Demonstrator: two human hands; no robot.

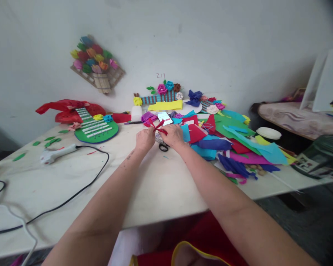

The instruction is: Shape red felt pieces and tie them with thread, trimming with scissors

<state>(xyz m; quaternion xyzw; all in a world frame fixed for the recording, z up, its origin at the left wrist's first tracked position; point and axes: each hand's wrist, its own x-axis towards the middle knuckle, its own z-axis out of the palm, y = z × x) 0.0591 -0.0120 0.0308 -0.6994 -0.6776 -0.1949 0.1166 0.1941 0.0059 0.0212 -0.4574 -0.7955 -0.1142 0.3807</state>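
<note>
Both my hands meet over the middle of the table [155, 192]. Red crepe paper [155, 126] pokes up in twisted, petal-like strips between them. My left hand [145, 139] pinches it from the left, and my right hand [172, 135] grips it from the right with bent fingers. Just beyond my fingers lies a phone [164, 118] with a lit screen. Black-handled scissors [163, 147] rest under my right hand, their blades hidden.
Coloured paper pieces [194, 133] are heaped at the right, near a green jar [319, 157]. A white glue gun [58, 153] with a black cord [100, 171] lies left, near a green board [100, 135]. Paper flowers [162, 89] stand by the wall.
</note>
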